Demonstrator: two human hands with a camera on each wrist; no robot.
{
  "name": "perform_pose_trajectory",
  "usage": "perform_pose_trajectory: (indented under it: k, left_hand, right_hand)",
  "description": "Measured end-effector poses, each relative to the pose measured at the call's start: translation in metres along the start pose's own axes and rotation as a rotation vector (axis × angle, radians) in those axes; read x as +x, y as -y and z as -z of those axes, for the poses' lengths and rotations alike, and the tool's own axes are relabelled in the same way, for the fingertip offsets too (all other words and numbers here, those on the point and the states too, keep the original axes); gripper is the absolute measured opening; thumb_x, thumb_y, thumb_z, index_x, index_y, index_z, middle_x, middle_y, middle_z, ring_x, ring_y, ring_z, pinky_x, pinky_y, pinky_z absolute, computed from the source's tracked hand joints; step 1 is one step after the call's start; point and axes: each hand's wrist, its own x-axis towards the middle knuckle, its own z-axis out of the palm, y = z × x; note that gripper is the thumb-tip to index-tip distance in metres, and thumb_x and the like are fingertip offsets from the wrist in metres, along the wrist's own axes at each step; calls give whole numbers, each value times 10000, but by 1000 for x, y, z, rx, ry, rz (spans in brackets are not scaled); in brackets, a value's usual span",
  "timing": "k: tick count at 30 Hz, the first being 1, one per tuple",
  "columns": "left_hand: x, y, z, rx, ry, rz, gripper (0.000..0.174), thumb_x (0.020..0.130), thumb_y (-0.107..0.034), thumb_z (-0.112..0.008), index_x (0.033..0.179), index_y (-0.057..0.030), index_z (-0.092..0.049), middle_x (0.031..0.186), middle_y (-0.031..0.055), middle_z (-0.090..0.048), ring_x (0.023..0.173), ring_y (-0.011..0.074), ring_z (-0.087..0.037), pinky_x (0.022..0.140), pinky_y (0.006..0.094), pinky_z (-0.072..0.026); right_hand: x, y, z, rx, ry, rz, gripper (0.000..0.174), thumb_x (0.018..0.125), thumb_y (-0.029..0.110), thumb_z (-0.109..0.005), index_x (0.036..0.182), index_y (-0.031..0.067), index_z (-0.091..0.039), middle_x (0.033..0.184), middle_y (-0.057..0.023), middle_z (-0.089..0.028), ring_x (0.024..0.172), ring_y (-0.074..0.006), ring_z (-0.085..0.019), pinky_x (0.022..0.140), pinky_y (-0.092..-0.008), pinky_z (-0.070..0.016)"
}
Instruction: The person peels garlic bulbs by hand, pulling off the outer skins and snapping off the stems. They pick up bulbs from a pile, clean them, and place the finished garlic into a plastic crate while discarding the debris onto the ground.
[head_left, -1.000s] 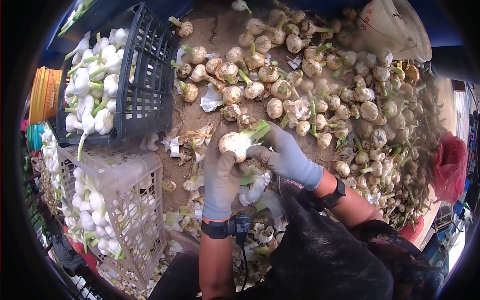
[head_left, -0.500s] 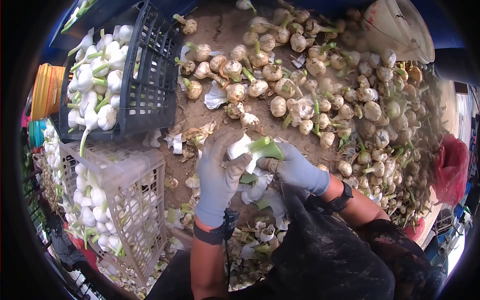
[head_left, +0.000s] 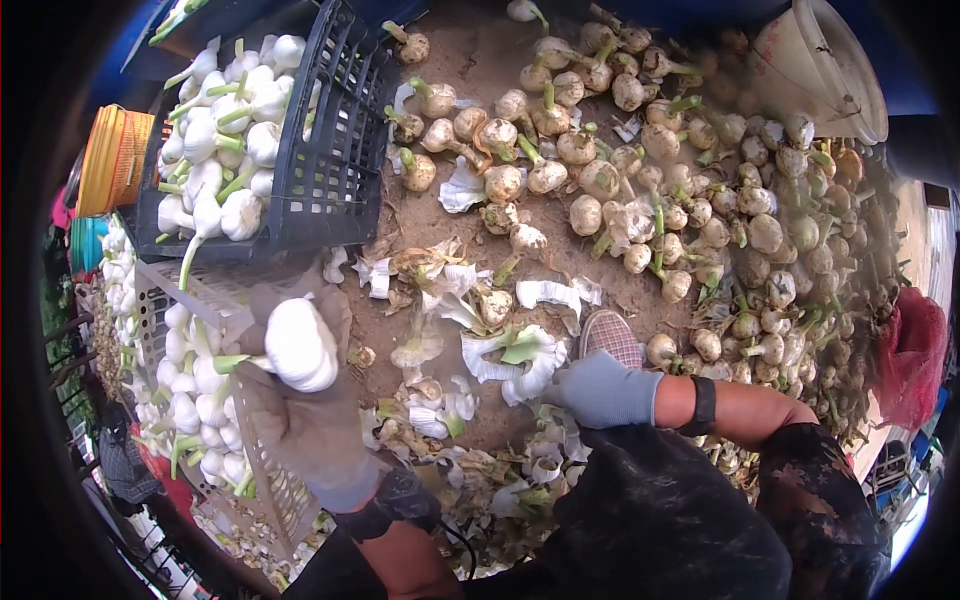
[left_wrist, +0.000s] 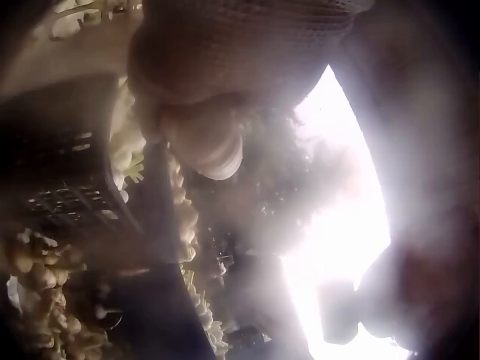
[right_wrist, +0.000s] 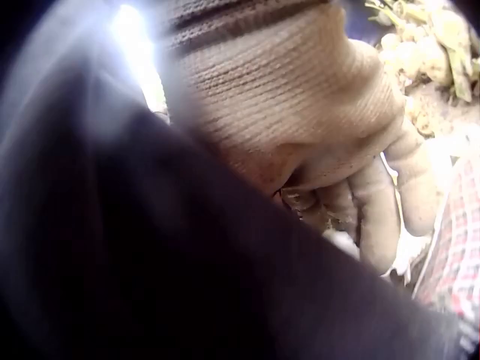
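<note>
A peeled white garlic bulb (head_left: pixel 303 345) with a short green stem sits in my gloved left hand (head_left: pixel 315 430), which grips it beside the pale plastic crate (head_left: pixel 285 440). The hand is blurred in the head view. In the left wrist view the bulb (left_wrist: pixel 214 142) shows below the glove, with its white skin facing out. My gloved right hand (head_left: pixel 605 390) is low by the dark clothing over the knee, near loose white garlic husks (head_left: pixel 515 360). Its fingers (right_wrist: pixel 375 214) hang loosely bent in the right wrist view, partly hidden by dark cloth.
A black crate (head_left: pixel 335 150) heaped with cleaned garlic stands at the upper left. Unpeeled garlic bulbs (head_left: pixel 765 235) cover the ground ahead and to the right. A white bucket (head_left: pixel 825 75) lies at the top right, a red mesh bag (head_left: pixel 910 350) below it. A checked shoe (head_left: pixel 610 338) is by my right hand.
Both hands were together on the garlic bulb, and an outer layer with green stem came away. Now they are apart: the left has carried the bulb left to the crates, the right has dropped toward the knee.
</note>
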Motion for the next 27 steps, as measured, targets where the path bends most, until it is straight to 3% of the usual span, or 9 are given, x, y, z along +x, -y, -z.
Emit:
perform_pose_trajectory:
  k: [2, 4, 8, 13, 14, 17, 21, 24, 27]
  left_hand:
    - [2, -57, 8, 550, -42, -385, 448, 972, -165, -459, 1346, 66, -377, 1382, 183, -426, 1275, 303, -424, 1092, 445, -338]
    - [-1, -89, -11, 1502, -573, -630, 439, 941, -95, -503, 1329, 81, -398, 1369, 183, -433, 1227, 243, -461, 1052, 374, -373]
    - [-2, -91, -13, 1532, -486, -820, 449, 883, -2, -565, 1299, 93, -427, 1335, 164, -464, 1185, 202, -474, 1004, 347, -402]
    - [18, -3, 10, 1183, 139, -313, 461, 782, -24, -660, 1210, 34, -502, 1207, 190, -535, 1130, 280, -526, 955, 359, -422]
    - [22, 10, 13, 1281, 222, -245, 496, 789, -3, -662, 1251, 29, -485, 1252, 140, -523, 1170, 211, -504, 1023, 354, -380]
    - [35, 55, 20, 1574, 214, -423, 522, 760, -25, -700, 1239, 4, -497, 1220, 137, -530, 1146, 206, -512, 1004, 358, -397]
    - [16, 82, 40, 1289, 372, -132, 599, 700, -39, -756, 1237, -6, -492, 1198, 140, -537, 1095, 197, -544, 946, 338, -450]
    - [-2, 80, 32, 1333, 368, -56, 677, 652, -29, -784, 1254, 0, -475, 1182, 131, -554, 1070, 186, -564, 904, 310, -484]
    - [-10, 81, 37, 1313, 317, 142, 697, 642, 6, -767, 1268, 24, -461, 1189, 120, -552, 1071, 182, -558, 883, 309, -502]
  right_hand:
    - [8, 5, 41, -69, 8, -108, 264, 794, 241, -595, 1019, 107, -630, 796, -118, -643, 770, -318, -653, 638, -421, -510]
    - [26, 0, 109, -153, -169, -143, 299, 806, 280, -616, 1057, 116, -620, 793, -136, -646, 762, -326, -650, 644, -426, -510]
    - [138, -60, 217, -304, -1232, -245, 383, 827, 157, -574, 1195, 59, -532, 1026, -187, -619, 901, -364, -613, 781, -441, -498]
    - [219, -110, 243, -235, -918, -201, 277, 794, 174, -618, 1050, 75, -654, 1042, -154, -647, 934, -370, -619, 814, -430, -497]
    - [210, -111, 235, -245, -1125, -44, 234, 787, 137, -632, 1005, 56, -658, 950, -148, -664, 849, -331, -645, 772, -387, -513]
    - [102, -9, 180, 757, -924, 51, 211, 851, 77, -619, 1029, -30, -583, 841, -50, -635, 754, -116, -619, 689, -240, -496]
    - [71, 20, 121, 1461, -792, 105, 432, 907, 255, -613, 1217, -23, -497, 839, -47, -592, 652, -106, -592, 615, -213, -481]
    - [57, 11, 107, 1162, -580, -60, 405, 930, 417, -551, 930, 12, -567, 687, 3, -556, 572, -71, -494, 516, -217, -401]
    - [60, 22, 94, 859, -674, -172, 402, 937, 339, -548, 866, -55, -588, 651, -129, -580, 589, -156, -551, 562, -324, -451]
